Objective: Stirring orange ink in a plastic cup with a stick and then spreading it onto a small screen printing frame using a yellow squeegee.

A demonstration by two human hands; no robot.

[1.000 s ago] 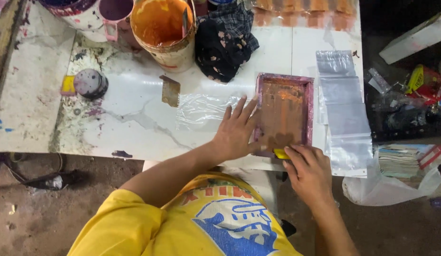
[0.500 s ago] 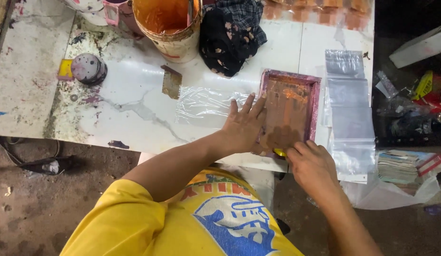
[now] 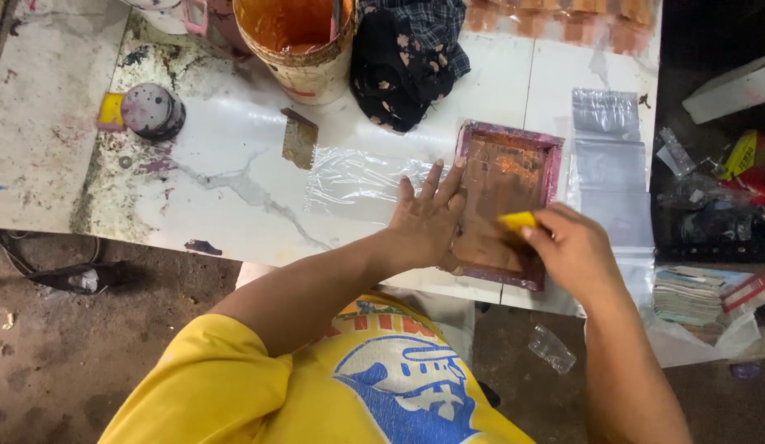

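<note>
1. The white marble-patterned surface (image 3: 234, 189) fills the upper view, paint-stained at its 9 o'clock side. It looks as it did a second ago.
2. At 12 o'clock stands the orange paint-smeared bucket (image 3: 296, 41), with a dark floral cloth bundle (image 3: 411, 62) just beside it at its 3 o'clock.
3. The pink-framed rectangular printing screen (image 3: 504, 193) lies flat at the surface's 4 o'clock edge. A row of clear plastic bags (image 3: 609, 164) lies along its 3 o'clock side, and a clear plastic sheet (image 3: 358, 177) spreads from its 9 o'clock side.
4. Our left hand (image 3: 428, 222) presses flat on the frame's 9 o'clock edge, fingers spread and gripping nothing, just as before.
5. Our right hand (image 3: 572, 247) has fingers closed around a small yellow scraper (image 3: 516, 219). A second ago it sat at the frame's 6 o'clock edge; now it is up on the mesh, so we judge a stroke is under way.
</note>
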